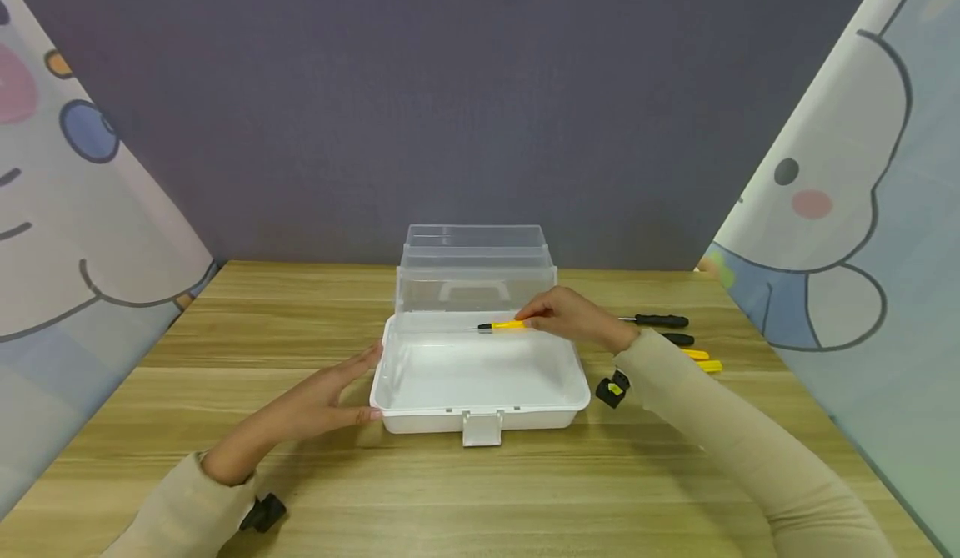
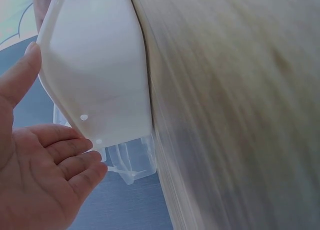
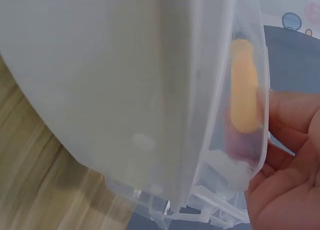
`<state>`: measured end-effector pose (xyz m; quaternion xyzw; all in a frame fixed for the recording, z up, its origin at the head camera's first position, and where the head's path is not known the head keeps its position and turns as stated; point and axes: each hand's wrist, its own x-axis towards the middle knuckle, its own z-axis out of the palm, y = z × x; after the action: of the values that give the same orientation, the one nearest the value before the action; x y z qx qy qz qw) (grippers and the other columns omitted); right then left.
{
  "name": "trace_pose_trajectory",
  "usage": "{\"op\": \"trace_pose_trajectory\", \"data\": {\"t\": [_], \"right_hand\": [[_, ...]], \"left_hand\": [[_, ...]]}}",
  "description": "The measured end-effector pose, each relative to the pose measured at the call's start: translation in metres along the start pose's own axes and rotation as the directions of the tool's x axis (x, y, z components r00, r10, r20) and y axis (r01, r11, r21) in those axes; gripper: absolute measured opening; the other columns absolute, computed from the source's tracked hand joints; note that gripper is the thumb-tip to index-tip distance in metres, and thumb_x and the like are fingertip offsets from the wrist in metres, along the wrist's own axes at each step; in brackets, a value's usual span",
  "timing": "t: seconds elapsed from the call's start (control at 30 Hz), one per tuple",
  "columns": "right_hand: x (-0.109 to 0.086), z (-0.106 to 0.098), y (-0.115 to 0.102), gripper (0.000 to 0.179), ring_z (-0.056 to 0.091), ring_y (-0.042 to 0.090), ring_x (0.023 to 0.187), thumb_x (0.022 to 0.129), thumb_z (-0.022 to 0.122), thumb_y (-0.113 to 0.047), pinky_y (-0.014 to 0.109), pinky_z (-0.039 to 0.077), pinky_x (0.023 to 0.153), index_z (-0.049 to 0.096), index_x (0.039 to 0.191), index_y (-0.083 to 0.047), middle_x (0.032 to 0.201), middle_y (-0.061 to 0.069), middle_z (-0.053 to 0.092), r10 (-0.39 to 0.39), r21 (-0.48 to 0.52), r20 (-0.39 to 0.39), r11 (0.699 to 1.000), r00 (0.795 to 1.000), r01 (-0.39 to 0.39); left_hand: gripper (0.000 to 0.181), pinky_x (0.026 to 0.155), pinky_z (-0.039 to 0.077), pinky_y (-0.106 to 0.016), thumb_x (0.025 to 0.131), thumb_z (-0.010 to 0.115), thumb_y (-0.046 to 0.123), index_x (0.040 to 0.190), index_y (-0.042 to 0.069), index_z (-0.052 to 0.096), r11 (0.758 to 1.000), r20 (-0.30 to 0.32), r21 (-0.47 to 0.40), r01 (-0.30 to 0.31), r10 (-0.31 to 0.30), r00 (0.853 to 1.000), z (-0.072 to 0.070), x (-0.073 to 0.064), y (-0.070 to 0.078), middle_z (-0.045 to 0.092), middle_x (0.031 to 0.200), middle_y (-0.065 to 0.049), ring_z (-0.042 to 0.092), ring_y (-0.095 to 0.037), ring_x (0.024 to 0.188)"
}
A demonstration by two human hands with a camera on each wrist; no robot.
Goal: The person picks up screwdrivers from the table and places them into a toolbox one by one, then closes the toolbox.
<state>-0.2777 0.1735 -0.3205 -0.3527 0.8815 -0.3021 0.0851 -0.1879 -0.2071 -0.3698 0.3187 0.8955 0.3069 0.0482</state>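
A white plastic toolbox (image 1: 480, 383) stands with its clear lid (image 1: 474, 279) raised behind it. My right hand (image 1: 573, 316) reaches over its back right part and pinches the handle end of a yellow screwdriver (image 1: 512, 324). The screwdriver's black collar and thin shaft point left, along a clear tray at the back of the box. In the right wrist view the yellow handle (image 3: 244, 89) shows blurred through translucent plastic, with part of the fingers behind it. My left hand (image 1: 322, 399) touches the box's left side, thumb apart; its fingers look fairly straight in the left wrist view.
Right of the box, partly behind the right forearm, lie a black screwdriver (image 1: 660, 321), another black handle (image 1: 678, 339), and two yellow handles (image 1: 696, 354). A white latch (image 1: 482, 429) hangs at the box front. A dark grey panel (image 1: 480, 108) rises behind the wooden table (image 1: 300, 299).
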Motion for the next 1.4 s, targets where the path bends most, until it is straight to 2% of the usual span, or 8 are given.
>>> {"op": "trace_pose_trajectory", "data": {"t": [0.17,0.3,0.43,0.57,0.8,0.97,1.2,1.4], "right_hand": [[0.001,-0.001,0.001,0.018,0.047,0.007,0.063,0.091,0.060,-0.002,0.020,0.042,0.057,0.071,0.104,0.003,0.095,0.012,0.070,-0.012,0.012,0.007,1.000,1.000,0.012],[0.001,0.000,0.003,0.018,0.046,0.006,0.062,0.090,0.061,-0.002,0.020,0.041,0.057,0.071,0.104,0.003,0.094,0.012,0.071,-0.016,0.015,0.001,1.000,1.000,0.016],[0.000,0.000,0.003,0.019,0.056,0.008,0.071,0.090,0.060,-0.002,0.021,0.048,0.063,0.070,0.106,0.004,0.099,0.014,0.070,0.003,0.034,-0.004,0.999,1.000,-0.003],[-0.003,0.000,0.002,0.021,0.065,0.016,0.087,0.091,0.059,-0.002,0.024,0.053,0.074,0.068,0.109,0.004,0.105,0.016,0.069,0.038,0.087,-0.005,0.996,0.999,-0.038],[-0.008,-0.001,0.003,0.023,0.066,0.021,0.092,0.091,0.059,0.000,0.026,0.054,0.075,0.066,0.111,0.006,0.108,0.019,0.067,0.062,0.166,-0.053,0.985,0.997,-0.052],[-0.015,-0.005,0.005,0.026,0.064,0.023,0.099,0.092,0.059,-0.003,0.029,0.054,0.082,0.064,0.115,0.005,0.113,0.019,0.065,0.098,0.201,-0.067,0.976,0.993,-0.083],[-0.028,-0.012,0.006,0.026,0.062,0.023,0.106,0.093,0.061,-0.013,0.031,0.053,0.087,0.066,0.117,-0.005,0.118,0.013,0.064,0.146,0.199,-0.098,0.972,0.984,-0.125],[-0.041,-0.017,0.011,0.026,0.062,0.025,0.104,0.092,0.062,-0.012,0.027,0.054,0.082,0.067,0.115,-0.003,0.116,0.016,0.064,0.121,0.194,-0.142,0.977,0.983,-0.092]], "left_hand": [[0.086,0.104,0.027,-0.058,0.086,0.066,0.041,0.145,-0.006,0.025,1.000,-0.002,0.003,-0.001,0.001,1.000,0.001,0.000,-0.001,0.023,0.149,-0.028,0.027,-0.046,0.134],[0.086,0.105,0.026,-0.058,0.086,0.066,0.041,0.145,-0.006,0.025,1.000,0.001,0.002,0.002,-0.002,1.000,0.001,0.000,-0.002,0.022,0.149,-0.027,0.026,-0.046,0.134],[0.086,0.105,0.025,-0.058,0.086,0.066,0.041,0.145,-0.007,0.025,1.000,0.002,-0.001,-0.001,0.001,1.000,0.001,0.000,-0.002,0.022,0.149,-0.027,0.026,-0.046,0.135],[0.086,0.105,0.025,-0.058,0.086,0.066,0.041,0.145,-0.007,0.025,1.000,0.006,-0.007,-0.001,0.001,1.000,0.001,0.000,-0.002,0.022,0.150,-0.027,0.025,-0.046,0.135],[0.085,0.105,0.024,-0.058,0.087,0.065,0.040,0.145,-0.006,0.024,1.000,0.013,-0.014,-0.003,0.003,1.000,0.001,-0.001,-0.002,0.021,0.150,-0.027,0.025,-0.045,0.135],[0.085,0.105,0.023,-0.057,0.087,0.066,0.040,0.145,-0.006,0.024,1.000,0.010,-0.014,-0.008,0.008,1.000,0.000,-0.001,-0.003,0.021,0.151,-0.026,0.024,-0.044,0.136],[0.085,0.104,0.024,-0.057,0.087,0.066,0.039,0.145,-0.006,0.025,1.000,0.007,-0.015,-0.012,0.012,1.000,0.000,-0.001,-0.003,0.021,0.150,-0.026,0.025,-0.045,0.135],[0.085,0.105,0.023,-0.057,0.087,0.066,0.039,0.144,-0.008,0.025,1.000,0.005,-0.003,-0.018,0.018,1.000,0.001,0.000,-0.004,0.021,0.150,-0.027,0.025,-0.045,0.135]]}}
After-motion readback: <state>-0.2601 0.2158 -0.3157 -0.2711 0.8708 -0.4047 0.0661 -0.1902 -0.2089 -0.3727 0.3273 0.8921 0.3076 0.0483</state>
